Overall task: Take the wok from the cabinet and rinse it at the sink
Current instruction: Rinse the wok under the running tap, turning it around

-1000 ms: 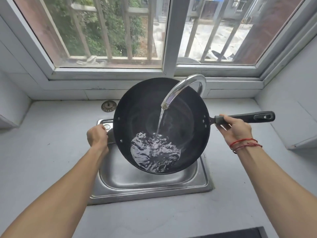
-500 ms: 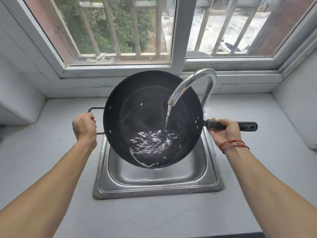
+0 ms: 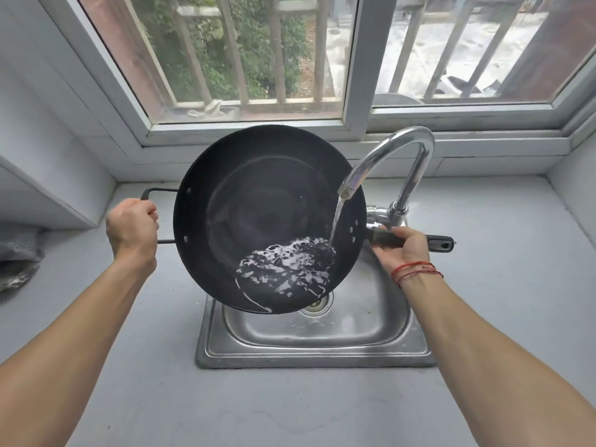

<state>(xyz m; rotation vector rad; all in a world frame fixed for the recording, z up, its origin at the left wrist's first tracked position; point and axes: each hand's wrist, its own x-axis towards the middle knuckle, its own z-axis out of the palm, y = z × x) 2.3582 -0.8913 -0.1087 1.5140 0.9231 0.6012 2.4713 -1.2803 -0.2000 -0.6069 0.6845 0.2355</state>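
Over the sink [image 3: 322,348] I hold the wok [image 3: 258,214] by both hands, tipped so its open face turns toward me. Its low rim hangs above the basin's left half and covers part of the drain [image 3: 317,306]. My left hand [image 3: 132,230] is curled in a fist round the thin loop handle [image 3: 154,191], out above the counter [image 3: 290,408] and left of the sink's edge. My right hand [image 3: 400,250] wraps the long black handle [image 3: 440,244] close to the pan, and the handle's end sticks out past my fingers. A red string bracelet [image 3: 416,269] circles that wrist.

The faucet [image 3: 403,150] rises just behind my right hand and arches left, its spout ending in front of the wok's right rim. A stream of water [image 3: 337,221] falls just inside that rim and gathers in a rippling pool [image 3: 283,269] at the pan's low side.

The wok's top rim overlaps the window sill [image 3: 245,132] from where I look; how far apart they are I cannot tell. On the left a grey ledge [image 3: 48,195] juts over the counter, with a crumpled cloth [image 3: 16,262] under it, well apart from my left hand. Counter runs on between my forearms in front of the sink, and to the right as far as the side wall [image 3: 574,188].
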